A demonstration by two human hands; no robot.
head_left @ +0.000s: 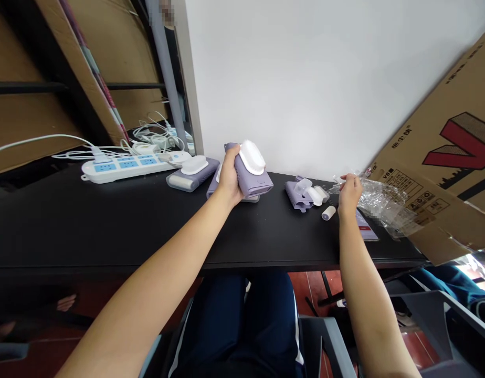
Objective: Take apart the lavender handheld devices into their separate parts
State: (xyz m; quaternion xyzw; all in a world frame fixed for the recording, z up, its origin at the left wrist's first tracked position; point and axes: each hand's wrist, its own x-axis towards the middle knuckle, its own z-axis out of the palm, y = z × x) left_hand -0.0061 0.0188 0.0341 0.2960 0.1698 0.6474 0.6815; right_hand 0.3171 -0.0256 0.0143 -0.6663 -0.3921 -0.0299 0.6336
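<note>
The left hand [230, 178] was closed around a purple case with a white oval cap [255, 176], held tilted above the black table [108, 226] near its back edge and the white wall [285, 79]. Behind that grip lay 1 similar case, partly hidden; another capped case [193, 173] sat just left, beside the power strip [136, 165]. The right hand [349, 194] had curled fingers at the crumpled clear plastic [384, 202]; whether they pinched it, I could not tell. Between the hands, a purple sleeve [299, 195] and white cylinder [328, 212] left tabletop room towards the front edge, while the leaning carton [443, 157] bounded the right.
</note>
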